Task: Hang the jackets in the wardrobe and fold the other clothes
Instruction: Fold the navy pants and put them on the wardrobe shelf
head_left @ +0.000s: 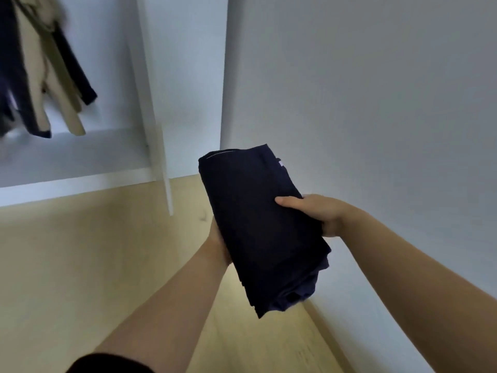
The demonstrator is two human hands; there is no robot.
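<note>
Room: pale wood floor (80, 265) underfoot, meeting a plain white wall (376, 90) that fills the right side of the head view.
Wardrobe: white wardrobe (150, 103) open at upper left, its base shelf and one upright side panel in sight; the base sits just above the floor.
Jackets: dark navy and beige jackets (40, 76) hang inside the wardrobe at the far upper left, their hems and sleeve ends clear of the base shelf. Blurred, so the count cannot be told.
Folded garment: dark navy folded garment (258, 224) held in the air in the middle of the view, over the floor and near the foot of the wall, to the right of the wardrobe and apart from it. It is a thick oblong bundle, long axis tilted from upper left to lower right. A thin pale stitch line runs along the far edge, a small white tag shows at the far right corner, and the near end shows stacked layers with some loose bunching.
Left hand: left hand (219, 246) is under the bundle's left edge, mostly hidden by cloth; it holds that side from below. How the fingers lie cannot be told.
Right hand: right hand (314, 211) grips the right edge, thumb flat on top of the cloth, fingers underneath and out of sight.
Arms: both forearms bare, reaching forward from the bottom edge.
Sleeve: dark sleeve (107, 363) at the bottom left edge.
</note>
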